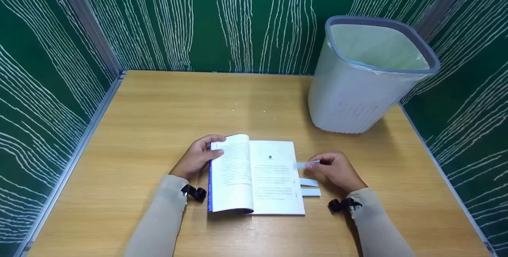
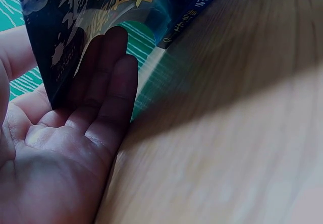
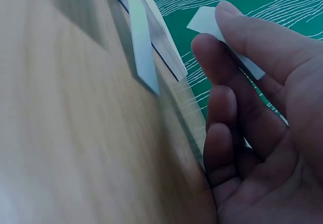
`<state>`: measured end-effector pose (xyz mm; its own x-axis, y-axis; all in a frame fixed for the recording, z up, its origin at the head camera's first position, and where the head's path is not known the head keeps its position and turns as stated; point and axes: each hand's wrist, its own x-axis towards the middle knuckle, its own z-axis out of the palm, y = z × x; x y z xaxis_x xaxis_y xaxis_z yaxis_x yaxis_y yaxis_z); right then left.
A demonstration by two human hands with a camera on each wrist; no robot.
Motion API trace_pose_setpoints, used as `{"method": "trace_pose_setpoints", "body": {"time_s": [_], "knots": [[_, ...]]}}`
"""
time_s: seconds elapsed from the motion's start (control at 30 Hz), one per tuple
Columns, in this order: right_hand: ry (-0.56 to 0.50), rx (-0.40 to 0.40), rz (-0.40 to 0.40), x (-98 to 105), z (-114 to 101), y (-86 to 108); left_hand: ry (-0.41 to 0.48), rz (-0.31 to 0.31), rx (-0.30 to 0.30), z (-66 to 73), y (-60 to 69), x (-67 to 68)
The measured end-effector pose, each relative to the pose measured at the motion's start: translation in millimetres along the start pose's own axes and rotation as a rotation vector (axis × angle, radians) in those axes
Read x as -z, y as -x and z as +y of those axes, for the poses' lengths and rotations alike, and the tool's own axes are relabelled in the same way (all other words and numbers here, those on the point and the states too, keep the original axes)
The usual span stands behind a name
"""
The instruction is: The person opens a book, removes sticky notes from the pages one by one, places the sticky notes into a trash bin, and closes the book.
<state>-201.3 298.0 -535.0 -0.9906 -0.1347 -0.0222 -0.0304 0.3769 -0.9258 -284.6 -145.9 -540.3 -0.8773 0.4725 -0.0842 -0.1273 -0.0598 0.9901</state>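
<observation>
An open book (image 1: 274,187) lies on the wooden table, its left-hand pages raised and curved. My left hand (image 1: 196,155) grips the book's left edge, thumb on the page; in the left wrist view its fingers (image 2: 118,88) lie behind the dark printed cover (image 2: 55,32). Beside the right page edge, my right hand (image 1: 337,169) pinches a pale paper strip (image 3: 204,19) between thumb and index finger. In the right wrist view that strip's near end shows apart from the pages. Two more strips, an upper one (image 1: 309,182) and a lower one (image 1: 311,192), stick out from the book's right side.
A white bin (image 1: 349,98) with a blue-grey rim and a pale green liner stands at the back right of the table (image 1: 166,106). Green panels (image 1: 206,22) with white wavy lines enclose the back and sides. Tiny white specks (image 1: 264,111) dot the tabletop behind the book.
</observation>
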Motion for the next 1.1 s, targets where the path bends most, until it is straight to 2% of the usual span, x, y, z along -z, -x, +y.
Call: {"method": "trace_pose_setpoints", "body": {"time_s": [0.27, 0.5, 0.77, 1.1], "knots": [[-0.001, -0.02, -0.002, -1.7, 0.9, -0.5, -0.001, -0.004, 0.01, 0.8, 1.6, 1.7], [0.003, 0.016, 0.008, -0.8, 4.8, -1.1, -0.017, -0.011, 0.0, -0.4, -0.7, 2.8], [0.003, -0.011, 0.021, -1.3, 2.3, 0.8, -0.01, -0.009, -0.003, -1.0, -0.7, 1.8], [-0.015, 0.037, 0.023, -1.9, 2.0, 0.4, -0.04, 0.003, -0.011, -0.5, -0.3, 1.3]]}}
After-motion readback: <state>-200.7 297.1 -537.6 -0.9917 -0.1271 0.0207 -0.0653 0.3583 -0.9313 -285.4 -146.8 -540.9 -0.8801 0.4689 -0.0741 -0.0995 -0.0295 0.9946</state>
